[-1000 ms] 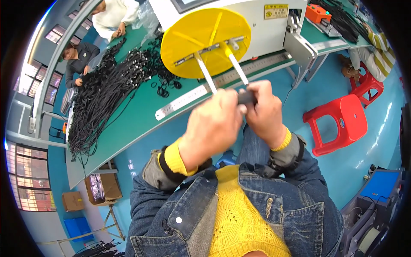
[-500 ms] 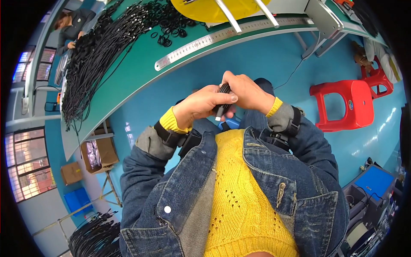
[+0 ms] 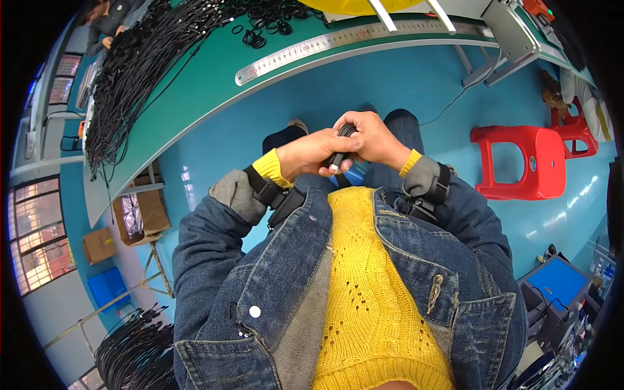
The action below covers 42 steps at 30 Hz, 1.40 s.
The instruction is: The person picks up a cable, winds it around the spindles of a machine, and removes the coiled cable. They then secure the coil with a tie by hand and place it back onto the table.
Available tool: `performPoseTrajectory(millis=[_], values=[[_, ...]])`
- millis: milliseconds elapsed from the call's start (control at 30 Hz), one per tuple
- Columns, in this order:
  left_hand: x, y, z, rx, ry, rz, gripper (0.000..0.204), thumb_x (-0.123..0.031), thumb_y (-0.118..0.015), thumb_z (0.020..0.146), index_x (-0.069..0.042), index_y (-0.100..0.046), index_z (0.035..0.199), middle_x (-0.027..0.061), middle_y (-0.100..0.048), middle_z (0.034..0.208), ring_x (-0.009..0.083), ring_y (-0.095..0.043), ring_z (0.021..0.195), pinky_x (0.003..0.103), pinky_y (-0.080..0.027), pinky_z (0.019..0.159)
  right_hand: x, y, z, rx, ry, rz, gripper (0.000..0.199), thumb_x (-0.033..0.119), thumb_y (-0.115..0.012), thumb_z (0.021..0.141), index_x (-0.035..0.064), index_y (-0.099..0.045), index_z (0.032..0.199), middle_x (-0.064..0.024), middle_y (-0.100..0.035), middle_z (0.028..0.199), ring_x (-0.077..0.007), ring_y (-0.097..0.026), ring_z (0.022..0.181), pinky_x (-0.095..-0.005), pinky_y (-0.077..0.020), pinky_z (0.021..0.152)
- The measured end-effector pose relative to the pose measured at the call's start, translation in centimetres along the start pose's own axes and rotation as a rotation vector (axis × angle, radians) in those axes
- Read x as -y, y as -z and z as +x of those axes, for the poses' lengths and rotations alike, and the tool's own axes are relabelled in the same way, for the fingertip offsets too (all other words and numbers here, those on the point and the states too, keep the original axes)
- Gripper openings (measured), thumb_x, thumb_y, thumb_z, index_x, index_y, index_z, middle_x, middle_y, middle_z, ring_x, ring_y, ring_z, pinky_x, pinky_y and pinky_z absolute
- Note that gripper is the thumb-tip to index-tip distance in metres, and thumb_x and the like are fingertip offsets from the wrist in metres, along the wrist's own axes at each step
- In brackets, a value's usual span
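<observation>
Black cable bundle (image 3: 340, 146) sits clenched between your left hand (image 3: 311, 153) and right hand (image 3: 368, 138), now drawn back from the far green bench (image 3: 195, 97) to your chest, over the blue floor (image 3: 390, 84).

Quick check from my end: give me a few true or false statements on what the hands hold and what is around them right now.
1. Both hands hold a small black cable bundle in front of the chest. True: the left hand and right hand close on it together.
2. The bundle rests on the green table. False: it is held in the air, away from the green table.
3. A long metal ruler lies on the table. True.
4. The plastic stool is blue. False: the stool is red, on the blue floor.
5. A heap of black cables lies on the table's left part. True.
</observation>
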<state>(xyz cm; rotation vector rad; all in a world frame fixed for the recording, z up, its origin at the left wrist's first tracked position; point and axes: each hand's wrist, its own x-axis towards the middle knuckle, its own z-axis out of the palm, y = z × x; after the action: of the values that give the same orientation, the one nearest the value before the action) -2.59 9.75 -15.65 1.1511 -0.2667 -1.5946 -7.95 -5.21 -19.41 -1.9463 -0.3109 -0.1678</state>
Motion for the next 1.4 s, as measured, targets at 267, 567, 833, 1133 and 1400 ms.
performPoseTrajectory(millis=[267,567,833,1133,1400], values=[[1.7,3.0,-0.1,-0.124,0.239,0.128,0.027,-0.027,-0.063,0.083,-0.002,-0.053,0.080,0.0012,-0.049,0.057,0.0070,-0.040,0.043,0.020,-0.036,0.039,0.0,-0.7,1.0,0.177,0.089,-0.581,0.014,0.006,-0.059,0.067,0.0008,-0.059,0.080,-0.0165,-0.059,0.063,-0.0256,-0.059,0.053,-0.0308,-0.0483,0.055],[2.2,2.3,-3.0,-0.146,-0.032,0.085,0.020,-0.020,-0.062,0.081,-0.002,-0.055,0.083,0.0003,-0.050,0.065,0.0052,-0.045,0.050,0.019,-0.038,0.042,0.3,-3.1,2.5,0.047,-0.079,-0.073,0.017,0.007,-0.054,0.065,0.0004,-0.063,0.078,-0.0193,-0.062,0.068,-0.0337,-0.061,0.063,-0.0403,-0.0488,0.058],[2.2,4.0,-5.3,-0.155,-0.038,0.000,0.017,-0.019,-0.059,0.084,-0.005,-0.052,0.076,-0.0004,-0.050,0.065,0.0046,-0.043,0.050,0.018,-0.036,0.041,0.5,-5.0,5.2,0.305,-0.173,-0.120,0.022,0.008,-0.055,0.067,-0.0004,-0.062,0.086,-0.0168,-0.061,0.063,-0.0316,-0.062,0.060,-0.0399,-0.0489,0.059],[2.1,7.4,-9.0,-0.431,-0.314,-0.154,0.015,-0.019,-0.056,0.087,-0.006,-0.051,0.086,-0.0015,-0.045,0.067,0.0034,-0.038,0.049,0.017,-0.029,0.040,6.1,-2.8,15.8,0.490,0.185,-0.203,0.024,0.014,-0.059,0.073,0.0023,-0.060,0.094,-0.0154,-0.063,0.077,-0.0306,-0.062,0.071,-0.0388,-0.0490,0.064],[0.2,8.1,-10.0,-0.379,-0.718,-0.408,0.015,-0.017,-0.056,0.088,-0.004,-0.050,0.093,0.0001,-0.044,0.067,0.0044,-0.039,0.051,0.018,-0.030,0.042,0.7,-5.7,31.1,-0.009,0.197,-1.017,0.019,0.019,-0.058,0.077,0.0016,-0.063,0.074,-0.0141,-0.063,0.077,-0.0305,-0.061,0.070,-0.0392,-0.0489,0.063]])
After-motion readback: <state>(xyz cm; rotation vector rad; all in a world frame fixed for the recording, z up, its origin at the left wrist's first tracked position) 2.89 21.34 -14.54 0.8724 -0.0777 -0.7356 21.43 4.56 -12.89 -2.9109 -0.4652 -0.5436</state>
